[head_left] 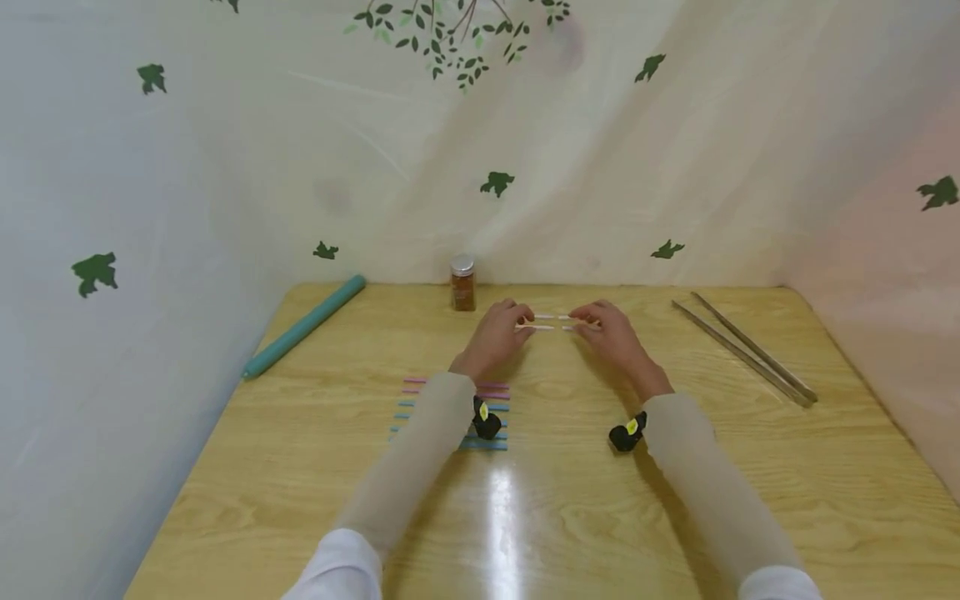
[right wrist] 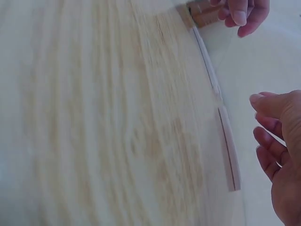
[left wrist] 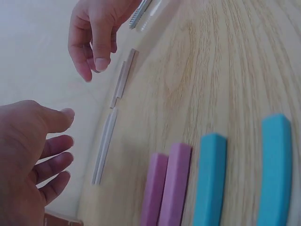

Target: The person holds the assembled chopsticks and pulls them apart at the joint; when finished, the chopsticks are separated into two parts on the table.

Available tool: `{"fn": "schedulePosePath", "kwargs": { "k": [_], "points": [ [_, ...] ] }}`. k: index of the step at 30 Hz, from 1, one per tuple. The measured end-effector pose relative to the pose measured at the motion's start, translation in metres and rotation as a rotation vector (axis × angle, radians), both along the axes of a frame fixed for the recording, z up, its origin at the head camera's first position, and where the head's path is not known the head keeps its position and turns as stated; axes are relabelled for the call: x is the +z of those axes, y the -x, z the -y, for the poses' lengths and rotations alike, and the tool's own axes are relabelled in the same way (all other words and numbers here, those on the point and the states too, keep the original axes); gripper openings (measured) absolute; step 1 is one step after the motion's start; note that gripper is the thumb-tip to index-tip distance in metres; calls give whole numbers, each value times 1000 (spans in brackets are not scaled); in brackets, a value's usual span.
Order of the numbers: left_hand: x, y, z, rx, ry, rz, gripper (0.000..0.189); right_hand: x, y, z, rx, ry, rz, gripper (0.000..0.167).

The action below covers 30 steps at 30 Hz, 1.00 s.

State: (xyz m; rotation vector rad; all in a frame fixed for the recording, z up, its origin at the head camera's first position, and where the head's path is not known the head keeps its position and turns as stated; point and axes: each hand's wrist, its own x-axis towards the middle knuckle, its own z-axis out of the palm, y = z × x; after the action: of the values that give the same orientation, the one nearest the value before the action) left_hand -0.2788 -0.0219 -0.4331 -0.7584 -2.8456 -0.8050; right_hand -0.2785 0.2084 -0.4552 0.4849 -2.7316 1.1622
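Near the back of the table, pale thin sticks lie in two pairs, end to end: a left pair (left wrist: 104, 146) and a right pair (right wrist: 229, 148). My left hand (head_left: 492, 332) hovers beside the left pair, thumb and fingers spread apart with nothing between them in the left wrist view. Beside the right pair is my right hand (head_left: 613, 333), its fingers loosely bent and the thumb apart from them, holding nothing. Under my left forearm, pink sticks (left wrist: 174, 188) and blue sticks (left wrist: 211, 179) lie in a row of parallel lines, partly covered by the sleeve.
A small jar (head_left: 463, 293) with a silver lid and reddish-brown contents stands at the back. Along the left edge lies a teal rod (head_left: 303, 329). Two long metal strips (head_left: 746, 354), converging at their near end, lie on the right. A patterned cloth (head_left: 420, 192) hangs behind the table.
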Motion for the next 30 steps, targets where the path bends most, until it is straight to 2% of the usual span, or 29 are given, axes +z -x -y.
{"fn": "schedulePosePath", "kwargs": {
  "k": [7,15,23,30],
  "points": [
    [5,-8,25,-9,-51,34,17,5,-9,17,83,19,-26,26],
    [4,-25,66,3,-119,74,18,4,-26,43,163,18,-39,29],
    [-5,-41,112,28,-154,94,19,3,-43,68,223,16,9,29],
    [-16,-55,152,31,-238,176,19,1,-57,87,272,22,81,30]
  ]
}}
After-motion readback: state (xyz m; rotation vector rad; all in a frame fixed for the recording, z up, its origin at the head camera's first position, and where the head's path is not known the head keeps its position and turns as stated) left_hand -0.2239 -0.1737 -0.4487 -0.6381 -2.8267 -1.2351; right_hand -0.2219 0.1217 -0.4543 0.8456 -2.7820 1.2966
